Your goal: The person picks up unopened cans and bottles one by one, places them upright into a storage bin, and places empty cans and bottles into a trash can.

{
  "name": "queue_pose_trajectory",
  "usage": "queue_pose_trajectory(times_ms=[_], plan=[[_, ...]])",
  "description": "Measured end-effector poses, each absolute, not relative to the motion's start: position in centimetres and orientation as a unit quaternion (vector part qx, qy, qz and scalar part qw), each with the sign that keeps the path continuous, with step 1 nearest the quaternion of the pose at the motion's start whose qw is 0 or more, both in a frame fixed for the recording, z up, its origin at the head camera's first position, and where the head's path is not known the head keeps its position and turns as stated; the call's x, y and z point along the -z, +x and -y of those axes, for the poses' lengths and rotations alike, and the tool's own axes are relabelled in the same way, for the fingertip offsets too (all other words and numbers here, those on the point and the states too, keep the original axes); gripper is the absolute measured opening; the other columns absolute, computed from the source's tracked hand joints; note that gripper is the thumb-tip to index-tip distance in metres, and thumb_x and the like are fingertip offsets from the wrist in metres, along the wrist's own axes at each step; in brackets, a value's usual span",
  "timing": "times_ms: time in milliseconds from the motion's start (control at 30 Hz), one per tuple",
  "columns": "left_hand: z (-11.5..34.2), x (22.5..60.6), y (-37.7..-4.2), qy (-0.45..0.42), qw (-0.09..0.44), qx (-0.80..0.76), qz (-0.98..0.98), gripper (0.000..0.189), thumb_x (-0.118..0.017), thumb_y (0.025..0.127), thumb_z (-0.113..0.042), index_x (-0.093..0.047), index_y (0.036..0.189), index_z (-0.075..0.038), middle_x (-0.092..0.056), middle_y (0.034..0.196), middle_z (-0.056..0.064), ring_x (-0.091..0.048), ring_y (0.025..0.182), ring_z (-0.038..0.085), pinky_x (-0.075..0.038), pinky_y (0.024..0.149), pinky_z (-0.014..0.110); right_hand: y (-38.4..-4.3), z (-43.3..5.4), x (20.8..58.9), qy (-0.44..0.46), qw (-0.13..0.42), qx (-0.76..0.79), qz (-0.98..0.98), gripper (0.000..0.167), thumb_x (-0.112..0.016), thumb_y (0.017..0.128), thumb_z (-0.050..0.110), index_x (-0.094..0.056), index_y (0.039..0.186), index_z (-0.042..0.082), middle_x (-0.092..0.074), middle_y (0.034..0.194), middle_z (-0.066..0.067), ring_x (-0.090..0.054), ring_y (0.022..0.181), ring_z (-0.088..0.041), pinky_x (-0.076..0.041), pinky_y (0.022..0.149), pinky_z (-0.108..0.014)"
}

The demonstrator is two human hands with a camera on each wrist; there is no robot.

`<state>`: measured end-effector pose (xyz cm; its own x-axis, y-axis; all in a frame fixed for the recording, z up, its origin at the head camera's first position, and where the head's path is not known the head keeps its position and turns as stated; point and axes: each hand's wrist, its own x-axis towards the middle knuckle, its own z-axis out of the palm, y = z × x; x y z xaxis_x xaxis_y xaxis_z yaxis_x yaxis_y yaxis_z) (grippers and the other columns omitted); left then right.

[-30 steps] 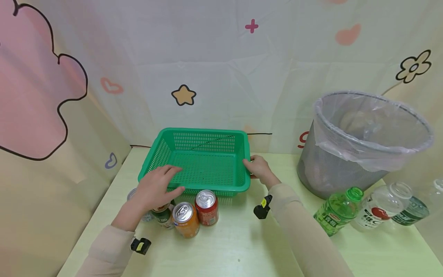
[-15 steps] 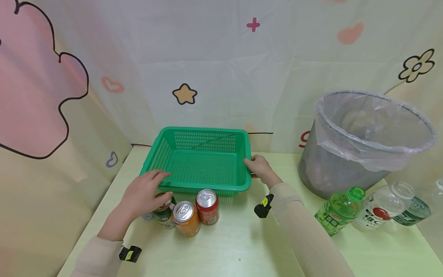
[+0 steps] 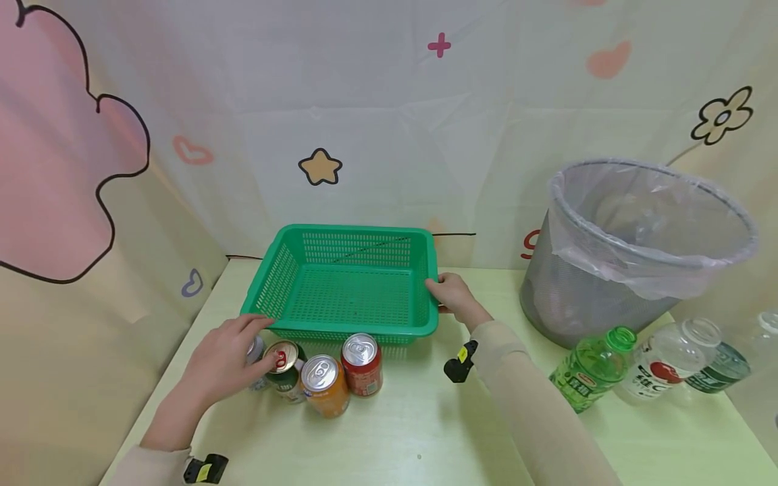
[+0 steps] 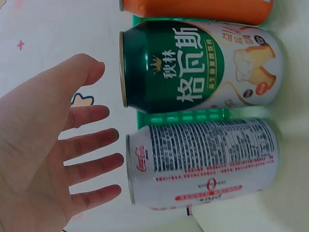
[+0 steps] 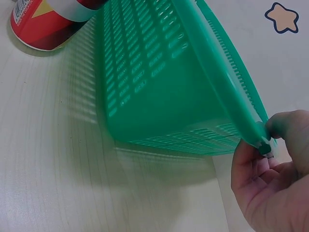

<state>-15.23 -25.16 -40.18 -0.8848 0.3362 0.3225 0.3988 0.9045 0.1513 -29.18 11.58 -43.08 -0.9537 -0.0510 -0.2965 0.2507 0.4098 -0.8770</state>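
My left hand [image 3: 221, 361] hovers with fingers spread above the leftmost cans, holding nothing. In the left wrist view, the fingertips are close to the top of a white Coca-Cola can [image 4: 217, 166], and the thumb is near the top of a green-and-white can [image 4: 174, 67]. An orange can [image 3: 329, 391] and a red can [image 3: 364, 374] stand to their right, in front of a green plastic basket [image 3: 352, 332]. My right hand [image 3: 454, 298] pinches the basket's right rim between thumb and curled fingers, plain in the right wrist view. Nothing lies inside the basket.
A grey mesh waste bin [image 3: 565, 290] with a clear liner stands at the back right. Before it are a green bottle [image 3: 589, 374], a clear bottle with a red label mark [image 3: 659, 371] and another clear bottle [image 3: 723, 368]. A patterned curtain [image 3: 377, 101] hangs behind the table.
My left hand has moved left and toward me, from over the basket's front edge to above the leftmost cans, uncovering the green can's top. The right hand stays on the basket's rim.
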Motion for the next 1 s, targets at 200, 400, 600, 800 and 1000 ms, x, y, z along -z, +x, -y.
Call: queue_pose_trajectory(times_ms=[200, 400, 600, 800, 1000], plan=[[25.8, 40.5, -14.8, -0.185, 0.15, 0.109, 0.965, 0.052, -0.07, 0.075, -0.033, -0.058, 0.118, -0.007, -0.057, 0.119, 0.014, -0.054, 0.106, 0.037, -0.047, 0.076, 0.053, -29.2, -11.6, 43.1, 0.063, 0.14, 0.539, -0.829, 0.032, -0.045, 0.093, 0.023, -0.053, 0.11, -0.003, -0.057, 0.095, -0.012, -0.058, 0.072, -0.014, -0.053, 0.06, -0.025], [26.2, 40.8, -14.6, -0.173, 0.134, 0.124, 0.968, 0.057, -0.072, 0.074, -0.035, -0.056, 0.121, -0.007, -0.053, 0.123, 0.016, -0.052, 0.108, 0.038, -0.045, 0.08, 0.055, -29.2, -11.5, 43.1, 0.062, 0.145, 0.539, -0.827, 0.035, -0.045, 0.093, 0.024, -0.052, 0.115, -0.003, -0.058, 0.099, -0.014, -0.059, 0.075, -0.016, -0.054, 0.063, -0.027], [26.6, 40.8, -14.3, -0.166, 0.126, 0.126, 0.97, 0.058, -0.072, 0.073, -0.033, -0.056, 0.122, -0.008, -0.054, 0.123, 0.015, -0.052, 0.108, 0.037, -0.044, 0.081, 0.054, -29.3, -11.6, 43.2, 0.062, 0.146, 0.54, -0.826, 0.036, -0.045, 0.094, 0.025, -0.051, 0.116, -0.003, -0.057, 0.1, -0.014, -0.059, 0.077, -0.016, -0.054, 0.064, -0.027], [27.1, 41.0, -14.2, -0.159, 0.121, 0.121, 0.972, 0.061, -0.073, 0.07, -0.031, -0.054, 0.123, -0.007, -0.052, 0.123, 0.017, -0.051, 0.108, 0.037, -0.044, 0.08, 0.054, -29.1, -11.6, 43.1, 0.058, 0.146, 0.543, -0.825, 0.036, -0.045, 0.094, 0.024, -0.051, 0.116, -0.003, -0.057, 0.102, -0.015, -0.06, 0.078, -0.017, -0.054, 0.065, -0.029], [27.4, 41.3, -14.5, -0.153, 0.119, 0.115, 0.974, 0.061, -0.075, 0.068, -0.028, -0.055, 0.121, -0.006, -0.053, 0.121, 0.017, -0.053, 0.103, 0.035, -0.045, 0.073, 0.051, -29.1, -11.5, 43.0, 0.058, 0.149, 0.545, -0.823, 0.035, -0.044, 0.094, 0.025, -0.051, 0.116, -0.003, -0.057, 0.101, -0.014, -0.06, 0.079, -0.016, -0.054, 0.066, -0.029]])
